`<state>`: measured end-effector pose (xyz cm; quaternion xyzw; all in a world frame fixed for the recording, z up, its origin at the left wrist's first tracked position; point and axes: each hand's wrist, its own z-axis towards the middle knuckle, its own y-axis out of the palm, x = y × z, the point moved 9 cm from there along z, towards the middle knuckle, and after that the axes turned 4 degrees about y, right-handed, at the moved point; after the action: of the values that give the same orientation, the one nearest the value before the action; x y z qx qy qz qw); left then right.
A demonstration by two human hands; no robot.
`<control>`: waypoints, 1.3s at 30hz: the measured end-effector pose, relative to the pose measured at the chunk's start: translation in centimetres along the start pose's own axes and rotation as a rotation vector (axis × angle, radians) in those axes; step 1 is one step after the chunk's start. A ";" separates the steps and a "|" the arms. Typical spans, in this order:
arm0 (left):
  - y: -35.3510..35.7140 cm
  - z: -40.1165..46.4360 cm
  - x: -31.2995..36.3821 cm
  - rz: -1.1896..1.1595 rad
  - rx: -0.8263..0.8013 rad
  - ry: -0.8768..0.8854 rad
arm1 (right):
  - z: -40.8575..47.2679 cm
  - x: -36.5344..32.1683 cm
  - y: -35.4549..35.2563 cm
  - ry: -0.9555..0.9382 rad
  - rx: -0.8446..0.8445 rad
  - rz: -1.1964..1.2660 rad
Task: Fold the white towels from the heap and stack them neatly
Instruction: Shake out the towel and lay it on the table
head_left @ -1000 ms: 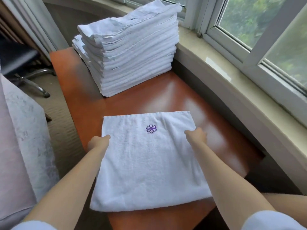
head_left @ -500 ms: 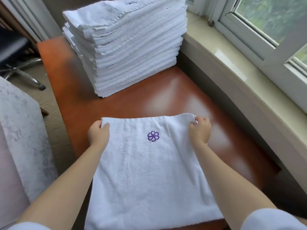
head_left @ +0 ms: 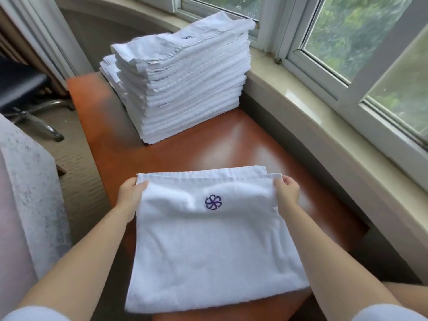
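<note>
Here, left hand (head_left: 131, 193) and right hand (head_left: 286, 190) pinching towel (head_left: 208, 251) far corners, bare table (head_left: 208, 147) before stack (head_left: 183, 75)

Head view, close, looking down over table (head_left: 231, 144).

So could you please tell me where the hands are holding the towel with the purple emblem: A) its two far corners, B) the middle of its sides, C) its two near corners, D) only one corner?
A: the left hand and right hand each pinch a far corner of the towel.
</note>
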<state>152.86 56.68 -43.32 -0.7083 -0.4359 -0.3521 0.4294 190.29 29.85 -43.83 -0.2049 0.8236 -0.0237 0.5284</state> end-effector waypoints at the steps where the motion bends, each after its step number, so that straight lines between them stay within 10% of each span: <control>1: 0.1 0.8 0.0 0.052 0.037 0.038 | 0.6 -0.5 0.6 -0.030 0.002 -0.026; 9: 0.9 6.2 -2.0 0.498 0.187 -0.026 | 6.2 0.8 4.6 0.022 0.054 -0.589; 18: 1.3 6.2 -2.4 0.132 0.200 -0.335 | 6.6 -1.1 7.0 0.241 -0.147 -0.464; 39: -13.6 -12.7 18.7 -0.298 0.719 0.664 | -16.3 -22.2 -4.5 -0.824 0.288 -0.097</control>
<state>145.71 54.42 -18.02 -0.2959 -0.4659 -0.4432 0.7064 185.28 30.86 -16.39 -0.1601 0.5219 -0.0793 0.8341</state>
